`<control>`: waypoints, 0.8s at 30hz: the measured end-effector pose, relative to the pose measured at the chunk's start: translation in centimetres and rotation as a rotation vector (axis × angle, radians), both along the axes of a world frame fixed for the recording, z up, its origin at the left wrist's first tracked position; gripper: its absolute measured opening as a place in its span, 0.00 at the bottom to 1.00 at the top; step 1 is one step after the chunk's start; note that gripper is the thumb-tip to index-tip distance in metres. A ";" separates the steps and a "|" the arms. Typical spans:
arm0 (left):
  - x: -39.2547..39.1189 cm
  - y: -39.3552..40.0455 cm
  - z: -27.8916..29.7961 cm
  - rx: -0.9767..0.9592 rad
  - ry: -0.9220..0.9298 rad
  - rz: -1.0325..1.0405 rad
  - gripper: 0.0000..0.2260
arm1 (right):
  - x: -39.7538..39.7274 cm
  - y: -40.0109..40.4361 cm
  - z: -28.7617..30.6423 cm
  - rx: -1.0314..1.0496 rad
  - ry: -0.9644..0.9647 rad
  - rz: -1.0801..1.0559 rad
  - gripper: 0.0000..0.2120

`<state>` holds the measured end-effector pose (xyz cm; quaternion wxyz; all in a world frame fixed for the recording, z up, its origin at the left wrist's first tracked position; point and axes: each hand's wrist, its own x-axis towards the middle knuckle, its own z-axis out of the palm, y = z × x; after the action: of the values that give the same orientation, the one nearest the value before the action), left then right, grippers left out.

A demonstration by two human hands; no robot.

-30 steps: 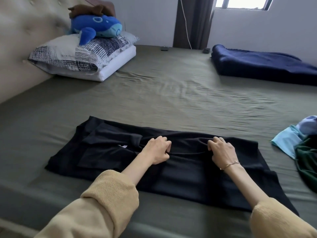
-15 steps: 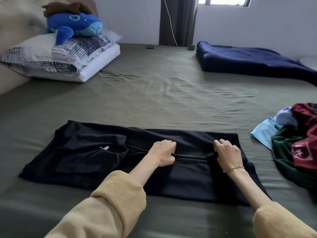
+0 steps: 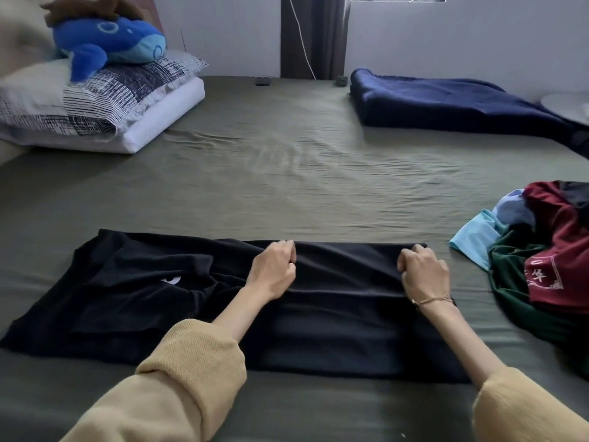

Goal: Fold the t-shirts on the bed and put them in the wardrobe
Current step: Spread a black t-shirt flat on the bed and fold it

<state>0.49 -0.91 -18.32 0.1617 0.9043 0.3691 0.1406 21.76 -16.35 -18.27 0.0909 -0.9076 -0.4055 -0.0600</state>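
Note:
A black t-shirt (image 3: 134, 301) lies flat across the near part of the olive-green bed (image 3: 287, 173), its sleeves folded in and a small white mark showing near its middle. My left hand (image 3: 274, 271) grips a fold of the shirt's fabric near its centre. My right hand (image 3: 422, 275), with a thin bracelet at the wrist, grips the same fold close to the shirt's right end. A ridge of cloth runs between the two fists. The wardrobe is out of view.
A heap of unfolded shirts (image 3: 548, 260) in dark red, dark green and light blue lies at the right edge. A folded navy blanket (image 3: 446, 100) sits at the far right. Stacked pillows (image 3: 95, 100) with a blue plush whale (image 3: 108, 39) occupy the far left.
Both hands have drawn the shirt's right part up into a fold and moved slightly away from me. The view has shifted right, showing more of the shirt heap.

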 end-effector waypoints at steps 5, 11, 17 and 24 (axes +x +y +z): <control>-1.3 1.9 -2.5 0.191 0.125 0.035 0.16 | -0.7 4.1 -1.9 0.090 0.068 0.240 0.14; -2.6 3.1 -2.6 0.153 0.287 -0.028 0.22 | 2.1 5.7 -3.3 -0.091 -0.047 0.160 0.14; -2.6 4.0 -2.5 0.067 0.418 -0.089 0.27 | 2.9 5.9 -3.4 -0.074 -0.116 0.030 0.10; -1.2 2.6 -3.3 0.058 0.292 -0.212 0.25 | -4.6 8.1 -3.0 0.054 0.032 0.507 0.35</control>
<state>-0.70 1.69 -21.58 0.0942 0.9533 0.2869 0.0006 17.17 -8.26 -21.30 0.1335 -0.7751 -0.6167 -0.0315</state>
